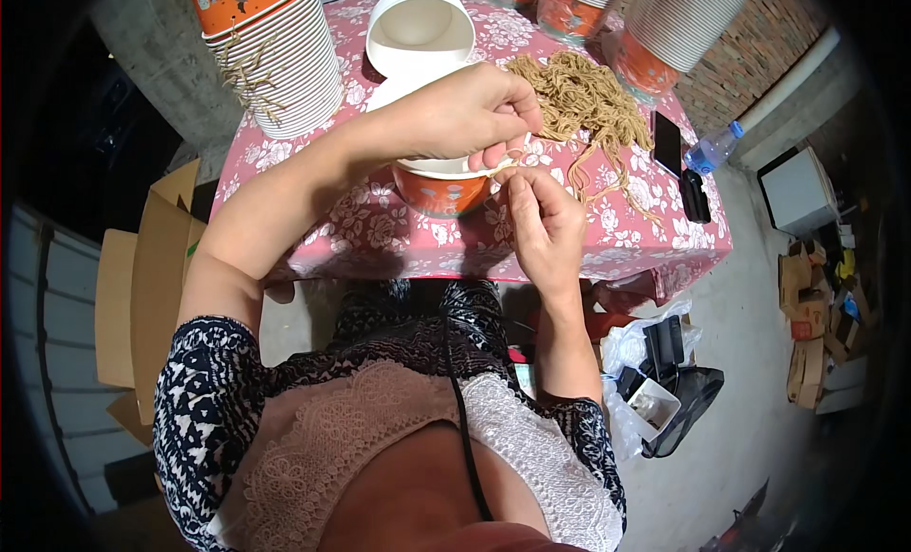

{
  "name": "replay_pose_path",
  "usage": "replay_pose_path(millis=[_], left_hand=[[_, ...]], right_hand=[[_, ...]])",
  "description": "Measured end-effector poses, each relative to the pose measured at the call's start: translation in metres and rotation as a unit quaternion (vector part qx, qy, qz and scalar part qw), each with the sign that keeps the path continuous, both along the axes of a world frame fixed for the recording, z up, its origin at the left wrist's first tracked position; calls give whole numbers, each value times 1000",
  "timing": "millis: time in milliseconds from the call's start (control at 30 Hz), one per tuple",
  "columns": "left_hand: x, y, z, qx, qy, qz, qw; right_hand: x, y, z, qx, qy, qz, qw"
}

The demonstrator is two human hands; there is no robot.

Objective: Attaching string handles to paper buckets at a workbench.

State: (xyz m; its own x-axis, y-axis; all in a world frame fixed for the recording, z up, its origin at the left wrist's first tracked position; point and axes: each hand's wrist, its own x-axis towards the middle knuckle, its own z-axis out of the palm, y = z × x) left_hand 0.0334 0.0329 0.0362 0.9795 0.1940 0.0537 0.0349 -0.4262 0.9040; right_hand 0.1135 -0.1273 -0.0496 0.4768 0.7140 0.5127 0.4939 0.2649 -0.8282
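Observation:
An orange paper bucket (439, 193) with a white rim stands near the table's front edge, partly hidden by my left forearm. My left hand (484, 111) reaches over it from the left, its fingers pinched around a thin tan cord (512, 161) at the right side of the rim. A small pale bit shows at those fingertips, too small to name. Just below, my right hand (546, 215) pinches the same cord between thumb and forefinger, close to the bucket's right side. A tangled heap of tan cords (579, 97) lies beyond my right hand, with loose strands trailing toward me.
A tall stack of buckets (285, 68), cords hanging from it, stands at left. Behind my left arm lies a white bucket (418, 30); more stacks (678, 30) stand far right. A phone (667, 139), black case (695, 196) and water bottle (714, 149) line the table's right side.

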Motion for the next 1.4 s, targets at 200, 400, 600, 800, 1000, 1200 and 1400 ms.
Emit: replay_pose_path(millis=[200,400,600,800,1000,1200,1400], left_hand=[[-25,-2,-3,44,-34,14,998],[-38,-11,-2,114,-22,54,992],[-36,-24,-2,301,-8,39,953],[-31,-24,-9,300,-32,45,952],[-34,-26,-7,299,-34,59,952],[-41,-21,-16,316,-88,35,944],[-44,-22,-17,360,-125,10,925]], right_hand=[[-1,2,-6,8,62,15,998],[0,2,-10,0,81,22,996],[0,2,-10,20,85,31,996],[1,0,-10,7,90,38,995],[0,-9,-20,95,201,70,973],[7,-7,-9,12,373,90,923],[7,0,3,-10,367,96,925]])
